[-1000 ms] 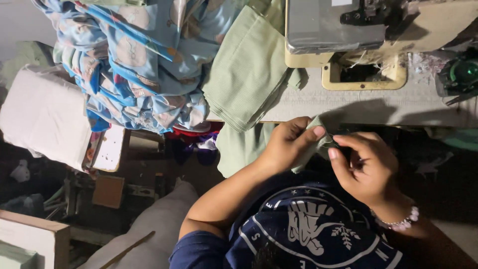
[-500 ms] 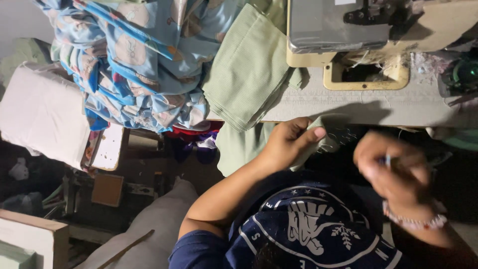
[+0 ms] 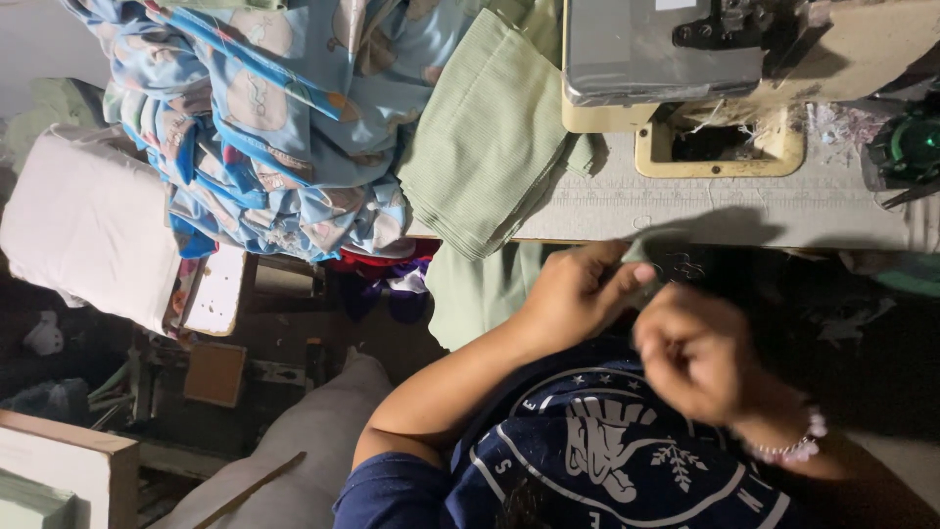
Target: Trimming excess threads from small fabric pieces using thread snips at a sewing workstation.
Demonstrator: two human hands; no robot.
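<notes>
My left hand (image 3: 573,294) pinches a small piece of green ribbed fabric (image 3: 646,245) at the front edge of the sewing table (image 3: 744,206). My right hand (image 3: 700,353) is blurred just below and right of it, fingers curled; whether it holds anything I cannot tell. A beaded bracelet (image 3: 788,449) sits on that wrist. More green fabric (image 3: 475,289) hangs below the table edge by my left hand. A stack of green ribbed pieces (image 3: 490,147) lies on the table to the left.
The sewing machine (image 3: 676,49) stands at the back of the table with its opening (image 3: 720,147) in front. A heap of blue printed cloth (image 3: 274,118) fills the left. A white bundle (image 3: 83,225) and a wooden box (image 3: 59,470) sit lower left.
My right hand pulled away to the right from the fabric, then came back down and left toward my left hand. My left hand kept its pinch and shifted slightly up.
</notes>
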